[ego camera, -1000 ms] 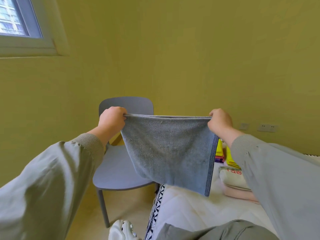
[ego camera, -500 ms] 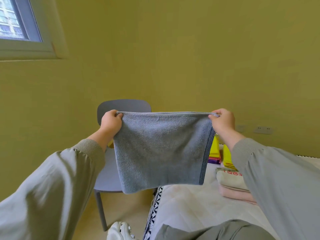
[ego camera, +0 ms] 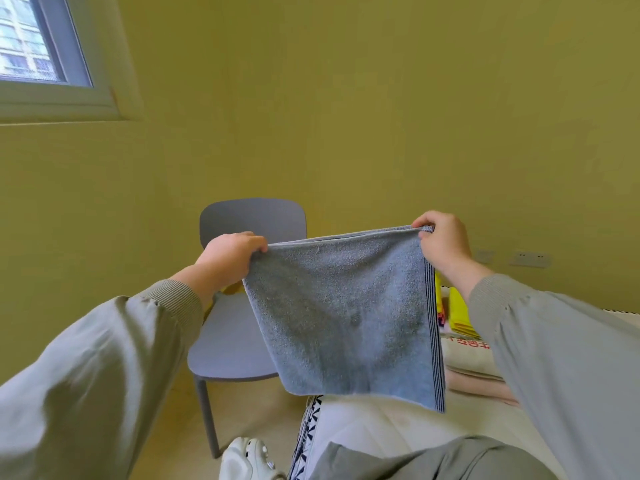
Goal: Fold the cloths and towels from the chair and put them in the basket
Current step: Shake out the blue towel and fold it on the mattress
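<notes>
A blue-grey towel (ego camera: 346,317) with dark stripes along its right edge hangs in the air in front of me. My left hand (ego camera: 227,259) pinches its top left corner and my right hand (ego camera: 441,242) pinches its top right corner, a little higher. Behind the towel stands a grey chair (ego camera: 235,344); a scrap of yellow cloth (ego camera: 231,289) shows on its seat by my left wrist. No basket is in view.
A white mattress (ego camera: 374,431) with a patterned edge lies below the towel. On it at the right sit folded yellow cloths (ego camera: 459,315), a cream towel (ego camera: 467,356) and a pink one (ego camera: 478,386). A white shoe (ego camera: 247,459) rests on the floor. Yellow walls surround.
The towel's left corner has dropped and its right corner risen, so the top edge now slopes. The towel has swung slightly to the right.
</notes>
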Demonstrator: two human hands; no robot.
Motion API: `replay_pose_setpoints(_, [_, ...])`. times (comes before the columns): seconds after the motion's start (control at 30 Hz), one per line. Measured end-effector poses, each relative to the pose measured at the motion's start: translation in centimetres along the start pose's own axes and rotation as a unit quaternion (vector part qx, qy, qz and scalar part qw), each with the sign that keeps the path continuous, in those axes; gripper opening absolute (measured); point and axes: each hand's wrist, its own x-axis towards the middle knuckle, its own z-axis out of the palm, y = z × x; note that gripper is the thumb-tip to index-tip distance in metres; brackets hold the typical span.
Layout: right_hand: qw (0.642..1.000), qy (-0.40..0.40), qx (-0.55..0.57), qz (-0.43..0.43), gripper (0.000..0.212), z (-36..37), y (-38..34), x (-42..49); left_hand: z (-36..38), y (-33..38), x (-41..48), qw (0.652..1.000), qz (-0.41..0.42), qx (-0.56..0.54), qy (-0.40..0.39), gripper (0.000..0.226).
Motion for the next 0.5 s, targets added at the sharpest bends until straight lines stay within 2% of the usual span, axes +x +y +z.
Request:
replay_pose_setpoints(0.13, [0.998,-0.001,-0.056,-0.001,0.022,0.3,1.0,0.2,0.3,0.2,-0.1,1.000,0.004,0.028,-0.004,0.048])
replay_pose_setpoints(0.3, [0.995,0.008,-0.097,0.012,0.021,0.8,1.8,0.1,0.8,0.6,0.1,0.999,0.031,0.012,-0.005,0.051])
replay_pose_setpoints(0.5, [0.993,0.042,-0.103,0.039,0.020,0.9,2.5,0.6,0.9,1.2,0.1,0.998,0.055,0.009,0.010,0.041])
